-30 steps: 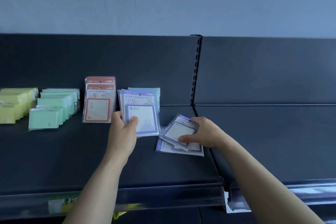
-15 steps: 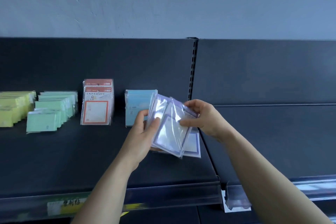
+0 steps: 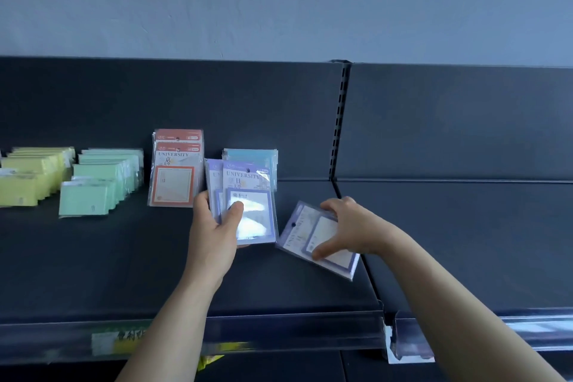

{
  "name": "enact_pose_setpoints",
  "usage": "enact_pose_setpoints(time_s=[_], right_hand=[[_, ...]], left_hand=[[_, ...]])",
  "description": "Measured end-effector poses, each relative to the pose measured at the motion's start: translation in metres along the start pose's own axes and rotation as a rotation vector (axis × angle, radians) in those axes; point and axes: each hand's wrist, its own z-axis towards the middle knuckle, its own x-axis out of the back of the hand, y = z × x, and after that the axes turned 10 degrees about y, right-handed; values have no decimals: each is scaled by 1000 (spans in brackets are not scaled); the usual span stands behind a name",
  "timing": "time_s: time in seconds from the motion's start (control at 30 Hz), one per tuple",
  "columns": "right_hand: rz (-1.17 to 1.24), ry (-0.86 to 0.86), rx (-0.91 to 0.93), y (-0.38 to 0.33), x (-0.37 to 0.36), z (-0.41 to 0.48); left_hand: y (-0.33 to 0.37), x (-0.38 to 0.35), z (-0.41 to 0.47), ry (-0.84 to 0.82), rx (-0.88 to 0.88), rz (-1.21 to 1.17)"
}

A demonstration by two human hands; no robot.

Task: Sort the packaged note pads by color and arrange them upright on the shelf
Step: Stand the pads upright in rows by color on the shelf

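Note:
My left hand grips an upright stack of purple packaged note pads, thumb on the front pack. Behind that stack stand light blue packs. To its left the red packs stand upright. My right hand pinches more purple packs that lie tilted on the dark shelf, thumb on the front face and fingers over the far edge.
Rows of green packs and yellow packs stand at the left of the shelf. A slotted upright post divides this shelf from the right bay. A clear price rail runs along the front edge.
The purple packs that both hands held together in the air are split: my left hand has stood one stack upright in front of the blue packs, and my right hand has dropped to packs lying on the shelf.

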Motion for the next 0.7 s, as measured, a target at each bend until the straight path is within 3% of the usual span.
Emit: enact_pose_setpoints(time_s=[0.1, 0.17, 0.23, 0.3, 0.57, 0.7], right_hand=[[175, 130, -45, 9, 4, 1], [490, 225, -113, 16, 9, 1], [881, 205, -186, 17, 10, 0], [1090, 175, -218, 12, 6, -1], [1174, 87, -146, 4, -8, -4], [1100, 244, 27, 8, 2, -2]], left_hand=[[2, -3, 0, 15, -19, 24], [4, -7, -2, 12, -35, 57], [5, -15, -6, -25, -40, 77], [6, -27, -14, -95, -52, 83], [5, -55, -24, -397, -86, 84], [8, -61, -11, -474, -128, 162]])
